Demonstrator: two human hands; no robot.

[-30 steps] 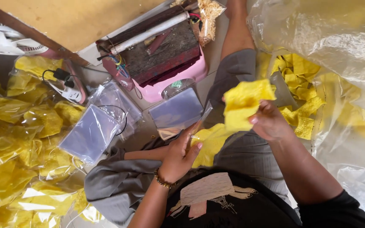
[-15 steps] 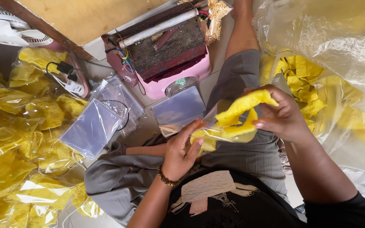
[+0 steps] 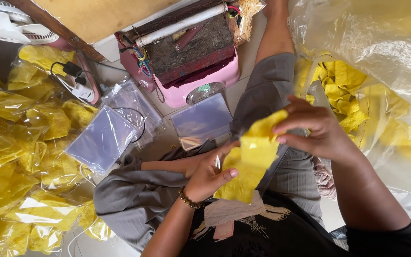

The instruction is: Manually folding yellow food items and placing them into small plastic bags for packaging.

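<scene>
While a second ago the right hand [image 3: 322, 133] held the yellow chips [image 3: 250, 162] up high and free, it now pinches their top and pushes them down into the clear bag [image 3: 272, 164] over the lap. The left hand [image 3: 210, 173] is closed on the bag's lower edge, thumb on the front. Most of the chips now sit inside, so this bag looks nearly filled.
</scene>
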